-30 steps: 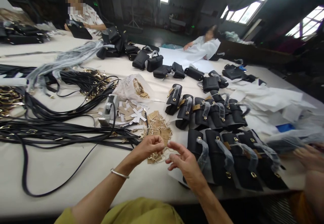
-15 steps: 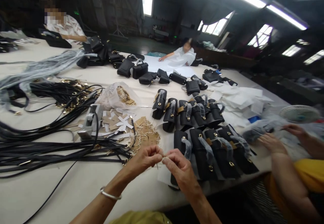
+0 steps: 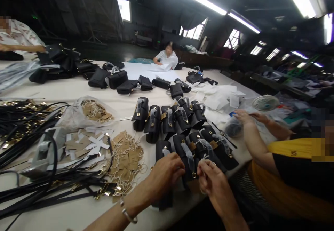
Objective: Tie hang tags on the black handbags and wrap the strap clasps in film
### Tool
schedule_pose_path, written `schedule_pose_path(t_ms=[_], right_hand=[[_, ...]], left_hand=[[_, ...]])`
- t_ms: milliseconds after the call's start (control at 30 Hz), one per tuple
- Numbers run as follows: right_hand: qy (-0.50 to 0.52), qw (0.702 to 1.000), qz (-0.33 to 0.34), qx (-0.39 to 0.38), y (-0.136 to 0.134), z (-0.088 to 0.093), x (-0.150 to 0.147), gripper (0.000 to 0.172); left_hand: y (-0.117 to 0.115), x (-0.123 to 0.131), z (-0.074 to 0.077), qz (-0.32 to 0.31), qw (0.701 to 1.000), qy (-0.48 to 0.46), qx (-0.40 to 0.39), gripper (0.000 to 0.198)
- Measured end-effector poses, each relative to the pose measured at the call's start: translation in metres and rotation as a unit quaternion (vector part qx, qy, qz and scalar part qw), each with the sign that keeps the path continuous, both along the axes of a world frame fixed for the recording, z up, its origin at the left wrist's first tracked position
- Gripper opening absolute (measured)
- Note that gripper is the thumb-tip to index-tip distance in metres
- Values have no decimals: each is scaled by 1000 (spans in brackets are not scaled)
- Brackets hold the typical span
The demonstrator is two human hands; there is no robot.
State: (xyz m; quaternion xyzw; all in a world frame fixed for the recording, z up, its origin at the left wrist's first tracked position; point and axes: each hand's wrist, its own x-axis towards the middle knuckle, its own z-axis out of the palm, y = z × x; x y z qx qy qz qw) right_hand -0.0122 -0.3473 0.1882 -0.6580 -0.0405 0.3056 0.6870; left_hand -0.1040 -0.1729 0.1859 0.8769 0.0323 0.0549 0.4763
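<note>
My right hand (image 3: 212, 182) is closed, pinching a thin white string (image 3: 205, 158); a brown card tag (image 3: 194, 185) shows beside its fingers. My left hand (image 3: 167, 172) is above the nearest black handbag (image 3: 164, 199), its fingers curled inward; anything in them is hidden. Black handbags with plastic-wrapped handles lie in two rows in front of me, such as this handbag (image 3: 182, 144) between my hands. Brown tags hang on some of them, including this tag (image 3: 192, 146). To the left of my left hand spreads a pile of brown string tags (image 3: 127, 156).
Black straps (image 3: 75, 178) with gold clasps, a tape dispenser (image 3: 45, 154) and a plastic bag of tags (image 3: 75, 114) occupy the left. More handbags (image 3: 117, 79) and white sheets (image 3: 221, 95) lie farther back. A co-worker's arm (image 3: 255, 140) reaches in at right, near a fan (image 3: 265, 103).
My view has turned to the right. My hands, which were pinched together beside the tag pile, are now apart over the near handbags. The right one still pinches string.
</note>
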Motion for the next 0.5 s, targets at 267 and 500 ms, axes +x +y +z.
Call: schedule_pose_path(t_ms=[267,500], right_hand=[[-18,960,216,-177,20,-47,97,22],[94,926,353,-98,41,-59,111,33]], left_hand=[[1,80,-32,-52,952,71,292,28],[6,95,-34,37,944,157,289,18]])
